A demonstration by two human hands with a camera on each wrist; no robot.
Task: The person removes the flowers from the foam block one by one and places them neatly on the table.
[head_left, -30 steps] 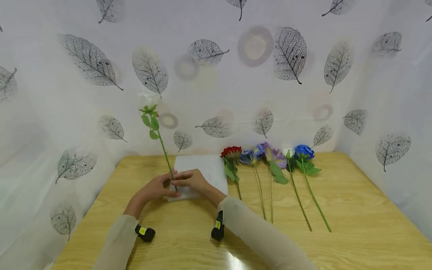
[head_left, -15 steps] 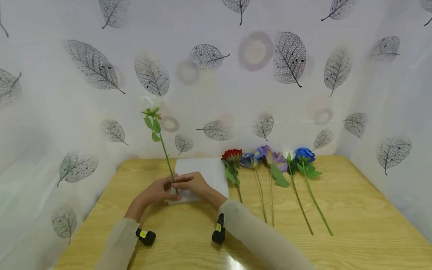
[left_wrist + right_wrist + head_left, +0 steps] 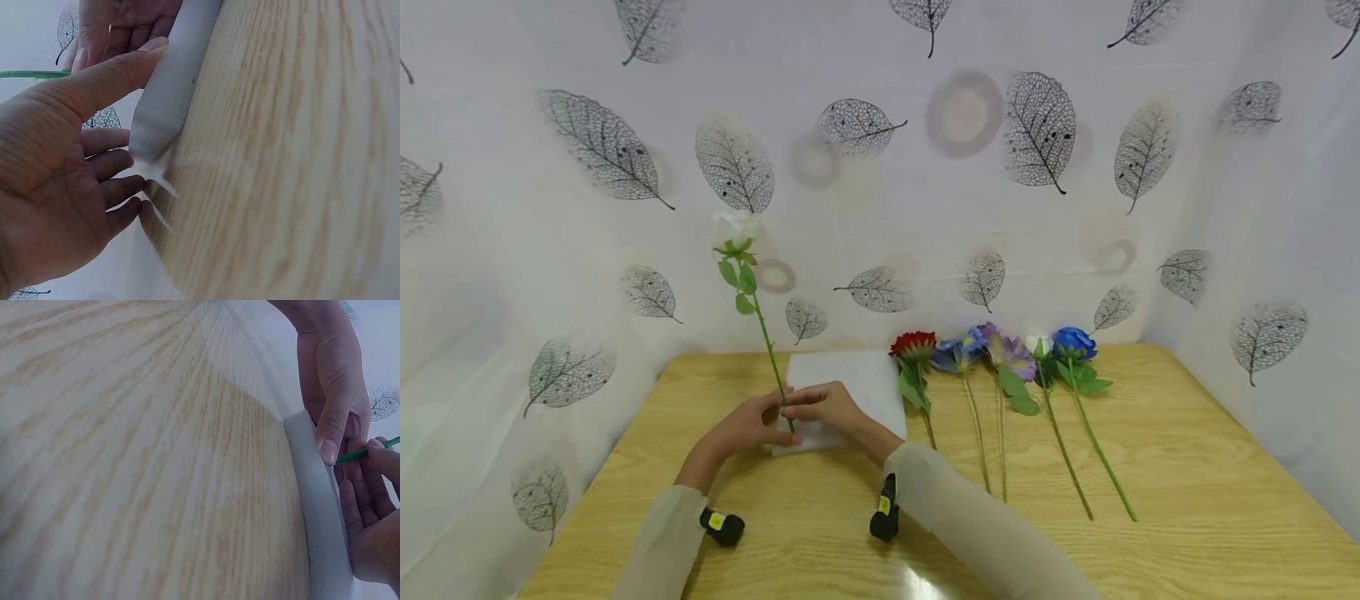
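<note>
Bright, even light; wrist views blurred close-up.

Bare table fills the lower right and lower centre of the head view; passage there is unobstructed. A row of flowers lies across the centre right. The foam block, both hands and the upright white rose occupy the centre left. The curtain closes left, back and right.
</note>
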